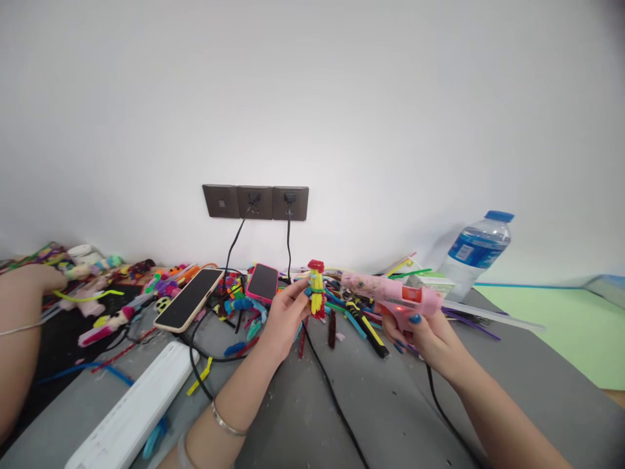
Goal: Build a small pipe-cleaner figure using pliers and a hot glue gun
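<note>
The small piece, a red-and-yellow fuzzy bundle (317, 293), is held upright in the air just over the counter (400, 410), near the middle of the view. Its body is a cluster of bright yellow strands running lengthwise, crossed at about mid-height by a narrow greenish band. A thick red tuft caps the top, wider than the strands beneath it, and more red shows at the lower right edge. The person's left hand (278, 326) grips it from the side, the fingers (295, 292) closed in a pinch on its left flank, so part of that side is hidden. The right hand (430, 342) has its fingers wrapped around the handle of a pink glue gun (385, 293), whose nozzle points left at the bundle, close by but seemingly not touching. The gun's barrel is blotched with darker marks; an orange-red patch shows toward its rear, with a small orange glow below. Under the two hands lie a dark brown fuzzy strip (332, 329) and a black-and-yellow cutter (367, 331). Left of the bundle, a pink-edged phone (262, 283) rests among coloured stems. Farther left, another person's arm (19, 345) reaches over more small colourful pieces (92, 296).
</note>
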`<move>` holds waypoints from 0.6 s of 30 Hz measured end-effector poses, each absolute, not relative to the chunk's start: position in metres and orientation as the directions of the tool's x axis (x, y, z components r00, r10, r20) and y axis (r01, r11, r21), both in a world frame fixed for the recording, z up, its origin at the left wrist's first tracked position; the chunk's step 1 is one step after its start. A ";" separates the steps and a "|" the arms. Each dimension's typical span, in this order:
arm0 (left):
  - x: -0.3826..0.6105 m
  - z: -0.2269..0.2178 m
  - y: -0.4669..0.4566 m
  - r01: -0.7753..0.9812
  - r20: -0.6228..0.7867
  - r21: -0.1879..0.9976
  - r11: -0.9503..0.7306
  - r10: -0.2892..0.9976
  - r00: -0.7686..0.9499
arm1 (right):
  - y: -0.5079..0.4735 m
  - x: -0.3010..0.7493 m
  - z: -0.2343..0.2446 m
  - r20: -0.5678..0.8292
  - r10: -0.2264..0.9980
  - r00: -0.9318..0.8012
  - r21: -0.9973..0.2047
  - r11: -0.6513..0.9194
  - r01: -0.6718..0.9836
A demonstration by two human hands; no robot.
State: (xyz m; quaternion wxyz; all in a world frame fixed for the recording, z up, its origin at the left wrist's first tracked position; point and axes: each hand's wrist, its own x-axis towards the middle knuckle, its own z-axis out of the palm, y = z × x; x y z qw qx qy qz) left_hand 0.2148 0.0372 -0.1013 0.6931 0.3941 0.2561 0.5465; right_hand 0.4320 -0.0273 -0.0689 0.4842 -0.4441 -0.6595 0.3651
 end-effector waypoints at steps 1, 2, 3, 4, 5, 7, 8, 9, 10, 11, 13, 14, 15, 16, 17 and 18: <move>0.215 -0.101 0.037 -0.558 0.078 0.825 0.090 0.960 0.270 | -0.028 0.433 -0.069 0.302 0.941 -0.152 -0.912 0.331 0.240; 0.214 -0.102 0.037 -0.561 0.078 0.823 0.088 0.961 0.266 | -0.028 0.434 -0.070 0.290 0.942 -0.169 -0.912 0.326 0.249; 0.214 -0.102 0.038 -0.564 0.076 0.821 0.087 0.963 0.259 | -0.028 0.436 -0.070 0.282 0.941 -0.185 -0.910 0.323 0.258; 0.214 -0.102 0.038 -0.567 0.071 0.819 0.087 0.966 0.250 | -0.028 0.437 -0.071 0.281 0.940 -0.194 -0.907 0.326 0.266; 0.214 -0.102 0.038 -0.570 0.065 0.817 0.088 0.968 0.242 | -0.028 0.438 -0.072 0.284 0.939 -0.195 -0.903 0.331 0.274; 0.214 -0.102 0.038 -0.567 0.059 0.819 0.087 0.970 0.234 | -0.028 0.439 -0.074 0.291 0.937 -0.194 -0.897 0.338 0.286; 0.213 -0.102 0.038 -0.563 0.061 0.822 0.084 0.970 0.235 | -0.028 0.440 -0.074 0.291 0.937 -0.192 -0.895 0.337 0.291; 0.213 -0.101 0.038 -0.558 0.066 0.826 0.081 0.969 0.238 | -0.028 0.440 -0.075 0.287 0.939 -0.191 -0.895 0.334 0.297; 0.213 -0.101 0.038 -0.553 0.071 0.830 0.077 0.968 0.241 | -0.028 0.440 -0.075 0.284 0.940 -0.190 -0.893 0.331 0.304; 0.213 -0.100 0.038 -0.549 0.074 0.832 0.073 0.968 0.241 | -0.028 0.441 -0.075 0.279 0.941 -0.191 -0.892 0.328 0.310; 0.213 -0.099 0.037 -0.548 0.080 0.834 0.065 0.968 0.236 | -0.028 0.441 -0.075 0.272 0.943 -0.190 -0.892 0.321 0.318; 0.213 -0.098 0.037 -0.547 0.083 0.835 0.061 0.969 0.234 | -0.028 0.441 -0.075 0.271 0.945 -0.186 -0.893 0.318 0.318; 0.213 -0.098 0.036 -0.546 0.085 0.836 0.058 0.969 0.233 | -0.028 0.441 -0.075 0.270 0.945 -0.183 -0.895 0.316 0.315; 0.212 -0.098 0.036 -0.545 0.088 0.837 0.055 0.968 0.234 | -0.028 0.441 -0.075 0.272 0.946 -0.178 -0.896 0.316 0.310; 0.212 -0.097 0.036 -0.544 0.090 0.837 0.054 0.968 0.235 | -0.028 0.441 -0.074 0.277 0.944 -0.176 -0.896 0.320 0.307; 0.212 -0.097 0.036 -0.544 0.090 0.837 0.056 0.967 0.238 | -0.028 0.441 -0.074 0.287 0.941 -0.180 -0.893 0.331 0.305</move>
